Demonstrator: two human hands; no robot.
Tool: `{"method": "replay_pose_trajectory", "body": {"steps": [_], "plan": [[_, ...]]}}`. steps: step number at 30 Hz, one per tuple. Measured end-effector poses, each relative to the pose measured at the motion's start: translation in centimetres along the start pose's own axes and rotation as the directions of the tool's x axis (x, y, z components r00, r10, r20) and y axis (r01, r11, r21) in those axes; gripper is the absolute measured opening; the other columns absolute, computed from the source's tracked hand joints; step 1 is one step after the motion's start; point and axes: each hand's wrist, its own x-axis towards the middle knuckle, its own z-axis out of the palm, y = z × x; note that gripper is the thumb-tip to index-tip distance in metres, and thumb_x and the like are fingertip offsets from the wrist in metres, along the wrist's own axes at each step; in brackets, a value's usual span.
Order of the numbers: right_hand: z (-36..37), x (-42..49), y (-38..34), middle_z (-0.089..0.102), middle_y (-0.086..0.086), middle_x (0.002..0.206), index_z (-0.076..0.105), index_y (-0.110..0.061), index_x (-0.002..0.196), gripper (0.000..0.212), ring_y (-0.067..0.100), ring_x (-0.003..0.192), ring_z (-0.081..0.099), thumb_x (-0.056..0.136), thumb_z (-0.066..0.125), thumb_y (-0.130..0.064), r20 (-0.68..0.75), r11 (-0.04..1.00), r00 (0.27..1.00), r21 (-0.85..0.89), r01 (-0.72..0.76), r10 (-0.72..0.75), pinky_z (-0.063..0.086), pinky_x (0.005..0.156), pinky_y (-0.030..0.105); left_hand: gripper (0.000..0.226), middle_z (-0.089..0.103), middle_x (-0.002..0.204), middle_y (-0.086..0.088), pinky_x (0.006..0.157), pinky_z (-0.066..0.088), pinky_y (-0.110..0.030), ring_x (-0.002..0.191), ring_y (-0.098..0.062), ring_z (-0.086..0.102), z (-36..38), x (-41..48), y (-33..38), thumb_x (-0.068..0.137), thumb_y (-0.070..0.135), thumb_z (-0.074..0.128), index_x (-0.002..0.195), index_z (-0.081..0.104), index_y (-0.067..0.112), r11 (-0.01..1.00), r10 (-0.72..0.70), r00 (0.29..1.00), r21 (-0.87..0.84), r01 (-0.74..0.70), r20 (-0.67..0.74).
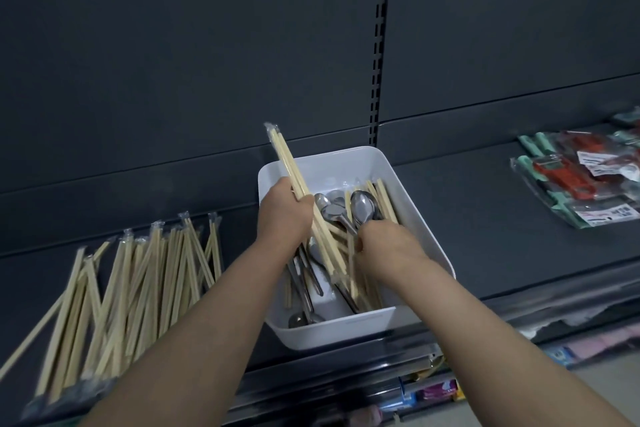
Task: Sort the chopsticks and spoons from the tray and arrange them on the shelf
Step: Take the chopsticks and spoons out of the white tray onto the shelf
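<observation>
Two bare forearms reach up from the bottom corners of the frame and meet near its centre. The left hand (285,210), just left of centre, shows its back, gripping a wrapped pair of chopsticks (287,163). The right hand (384,246), slightly lower, curls its fingers (362,241) downward; whether they hold anything is hidden.

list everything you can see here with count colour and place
tray: one, white, on the shelf, centre
held chopsticks: one small bundle, pale wood, slanting up from the tray
tray chopsticks: several, pale wood, in the tray
spoons: several, silver, in the tray
shelf chopsticks: many, pale wood, left of the tray
packets: a few, red and teal, shelf's far right
shelf: one, dark grey, under everything
left grip: one, holds the held chopsticks
right grip: one, in the tray, fingers curled, contents unclear
</observation>
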Motion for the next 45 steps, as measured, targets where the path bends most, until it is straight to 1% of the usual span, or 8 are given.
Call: {"method": "replay_pose_trajectory", "body": {"steps": [7,13,18,21,27,33,38,45], "plan": [[0.3,0.7,-1.0,0.062,0.006,0.114,0.055,-0.015,0.118,0.037,0.026,0.107,0.06,0.082,0.061,-0.017,0.068,0.961,0.994,0.259,-0.095,0.08,0.048,0.086,0.029,0.011,0.063,0.08,-0.018,0.061,0.058,-0.047,0.071,-0.038,0.065,-1.6,-0.3,-1.2,0.09,0.014,0.059,0.086,0.055,0.004,0.995,-0.019,0.999,-0.096,0.022,0.031],[-2.4,1.0,-0.5,0.067,-0.003,0.085,0.067,-0.026,0.09,0.017,0.021,0.081,0.064,0.074,0.07,-0.021,0.03,0.734,0.99,0.668,-0.122,0.137,0.053,0.083,0.034,0.009,0.067,0.084,-0.017,0.062,0.06,-0.042,0.074,-0.032,0.069,-3.5,-0.4,-0.9,0.093,0.008,0.058,0.095,0.059,-0.001,0.949,-0.092,0.992,-0.294,0.113,0.084],[-3.1,0.6,-5.2,0.064,-0.013,0.077,0.066,-0.026,0.115,0.032,0.017,0.09,0.064,0.084,0.062,-0.024,-0.168,0.815,0.985,0.575,0.07,0.034,0.051,0.083,0.028,0.01,0.064,0.081,-0.015,0.059,0.059,-0.04,0.064,-0.023,0.064,-7.1,-0.3,-1.6,0.093,0.006,0.056,0.096,0.061,-0.002,0.926,-0.141,0.988,-0.346,0.154,0.061],[-2.8,-0.3,-9.4,0.07,-0.009,0.097,0.06,-0.027,0.126,0.042,0.02,0.106,0.061,0.085,0.056,-0.02,-0.2,0.901,0.977,0.408,0.15,-0.072,0.049,0.089,0.03,0.009,0.067,0.079,-0.013,0.051,0.05,-0.028,0.06,-0.02,0.063,-10.2,-0.1,-3.8,0.091,0.009,0.056,0.091,0.063,0.003,0.949,-0.183,0.983,-0.257,0.181,0.017],[0.6,-1.1,-17.8,0.056,0.005,0.075,0.058,-0.012,0.079,0.008,0.03,0.071,0.052,0.078,0.051,-0.008,-0.074,0.945,0.953,0.133,0.3,-0.292,0.037,0.059,0.027,0.007,0.064,0.07,-0.011,0.05,0.042,-0.024,0.06,-0.023,0.062,-16.5,-1.2,-11.1,0.09,0.011,0.058,0.088,0.063,0.007,0.95,-0.311,0.95,0.005,0.311,-0.017],[4.4,-1.1,-20.5,0.065,0.004,0.091,0.064,-0.013,0.092,0.01,0.024,0.078,0.06,0.088,0.055,-0.014,0.039,0.941,0.942,0.076,0.329,-0.332,0.045,0.062,0.028,0.034,0.065,0.114,-0.012,0.077,0.051,-0.03,0.094,-0.025,0.064,-17.8,-1.9,-14.7,0.089,0.021,0.058,0.121,0.059,0.01,0.911,-0.337,0.942,0.256,0.323,0.011],[2.6,-2.4,-18.3,0.069,-0.002,0.102,0.066,-0.028,0.109,0.024,0.023,0.099,0.063,0.092,0.05,-0.031,-0.14,0.924,0.921,0.072,0.375,-0.363,0.05,0.077,0.032,0.047,0.052,0.138,-0.01,0.096,0.043,-0.033,0.123,-0.028,0.052,-16.7,-1.9,-12.6,0.093,0.025,0.058,0.137,0.049,0.01,0.92,-0.168,0.984,0.35,0.178,-0.06],[-0.2,-2.9,-11.4,0.066,-0.007,0.109,0.063,-0.035,0.116,0.028,0.02,0.104,0.059,0.093,0.048,-0.027,-0.418,0.964,0.876,0.006,0.267,-0.24,0.043,0.069,0.03,0.022,0.07,0.107,0.005,0.088,0.048,-0.024,0.098,-0.013,0.065,-12.5,-1.3,-6.5,0.089,0.019,0.059,0.109,0.068,0.021,0.981,0.045,0.997,0.191,-0.034,-0.055]]}}
